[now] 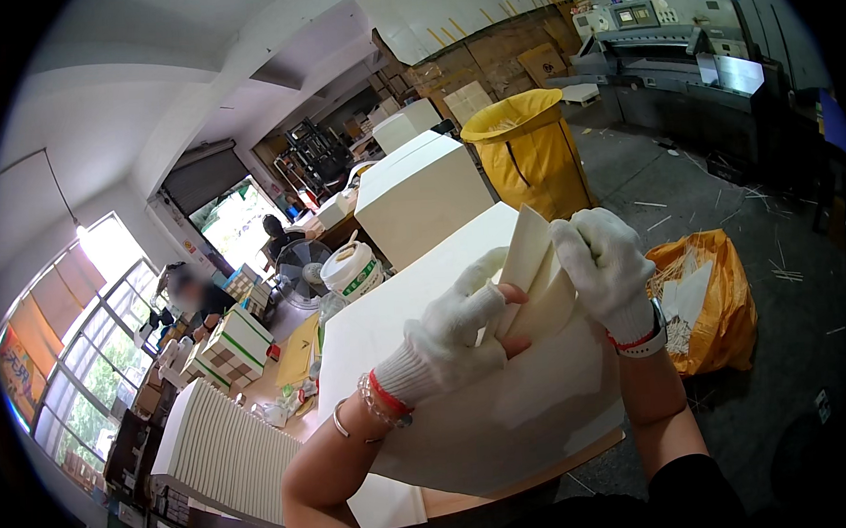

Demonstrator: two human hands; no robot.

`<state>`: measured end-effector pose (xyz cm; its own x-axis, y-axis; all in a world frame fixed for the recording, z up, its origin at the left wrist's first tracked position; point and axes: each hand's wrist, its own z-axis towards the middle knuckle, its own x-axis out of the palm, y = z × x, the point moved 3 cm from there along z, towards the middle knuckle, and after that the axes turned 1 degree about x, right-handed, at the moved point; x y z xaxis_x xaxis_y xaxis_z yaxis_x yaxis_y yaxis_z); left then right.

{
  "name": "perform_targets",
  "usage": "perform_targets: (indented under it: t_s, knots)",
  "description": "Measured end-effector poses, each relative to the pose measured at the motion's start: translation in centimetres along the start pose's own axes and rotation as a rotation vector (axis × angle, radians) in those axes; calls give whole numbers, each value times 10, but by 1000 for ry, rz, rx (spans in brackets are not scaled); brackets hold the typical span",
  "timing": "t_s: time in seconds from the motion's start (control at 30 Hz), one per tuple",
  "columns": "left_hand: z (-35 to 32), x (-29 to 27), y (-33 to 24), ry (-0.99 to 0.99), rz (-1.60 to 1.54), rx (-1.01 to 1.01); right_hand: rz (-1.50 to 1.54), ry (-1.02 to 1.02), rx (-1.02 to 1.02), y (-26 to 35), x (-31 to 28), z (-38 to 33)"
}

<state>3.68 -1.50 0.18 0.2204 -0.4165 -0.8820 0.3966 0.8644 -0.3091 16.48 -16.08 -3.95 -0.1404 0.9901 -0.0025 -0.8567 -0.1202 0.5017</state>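
Observation:
My left hand [454,333] wears a white knit glove that leaves the thumb tip and at least one fingertip bare. Its fingers and thumb pinch a folded white card piece [524,250], whose flaps stand up at an angle. On the card's right side, my right hand [604,265], gloved too, is closed against a flap; the exact grip of its fingertips is hidden. Beneath both hands a large white sheet [406,307] covers the work table, its near part curving down toward me.
Left of me stands a fanned stack of white boards [219,452]. Beyond are a white bucket [351,270], a fan [303,272] and large white blocks [430,198]. A yellow bin [536,160] and an orange scrap bag [727,298] stand right. A co-worker [215,299] sits far left.

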Motion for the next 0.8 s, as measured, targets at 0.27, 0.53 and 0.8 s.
perform_targets:
  t_s: [0.27,0.53,0.8]
  knots:
    - [-1,-1,2,-25,5,21,59,14,-11,-1,0,0]
    - [1,-3,-1,-9,39,49,16,7,-22,-3,1,0]
    - [0,-3,1,-37,71,-11,29,15,-14,-5,1,-1]
